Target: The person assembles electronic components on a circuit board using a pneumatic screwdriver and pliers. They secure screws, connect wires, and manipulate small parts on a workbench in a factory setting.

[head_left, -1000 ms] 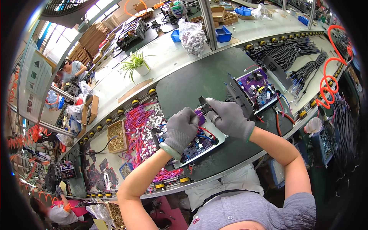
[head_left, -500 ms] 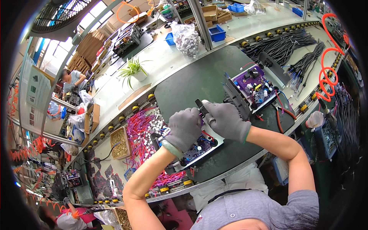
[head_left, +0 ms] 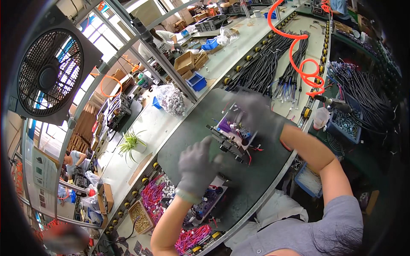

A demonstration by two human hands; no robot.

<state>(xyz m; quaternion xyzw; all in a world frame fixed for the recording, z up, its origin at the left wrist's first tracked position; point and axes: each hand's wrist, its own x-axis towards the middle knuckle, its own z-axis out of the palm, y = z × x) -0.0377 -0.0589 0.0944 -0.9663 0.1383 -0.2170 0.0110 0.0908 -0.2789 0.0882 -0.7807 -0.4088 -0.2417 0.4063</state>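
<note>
A metal-framed unit with a purple circuit board (head_left: 225, 123) and a black heat sink (head_left: 228, 143) lies on the dark green mat (head_left: 179, 130). My right hand (head_left: 261, 114), in a grey glove, is over the far right side of this unit; motion smears its fingers, so any grip is hidden. My left hand (head_left: 197, 167), also gloved in grey, hovers left of that unit with thumb and forefinger apart and nothing seen between them. Below it, partly covered by my left hand and wrist, a second circuit board unit (head_left: 210, 204) rests near the mat's front left.
Red and pink wires with white connectors (head_left: 153, 194) lie at left, beside a box of brass-coloured parts (head_left: 141, 216). Black cables (head_left: 265, 64) lie beyond the mat. An orange coiled hose (head_left: 299, 64) hangs at right above a blue bin (head_left: 346, 123). A potted plant (head_left: 139, 146) stands across the rollers.
The view has swung to the right. My right hand has left the near unit and reached over the far one. My left hand has lifted off the near unit, its fingers spreading.
</note>
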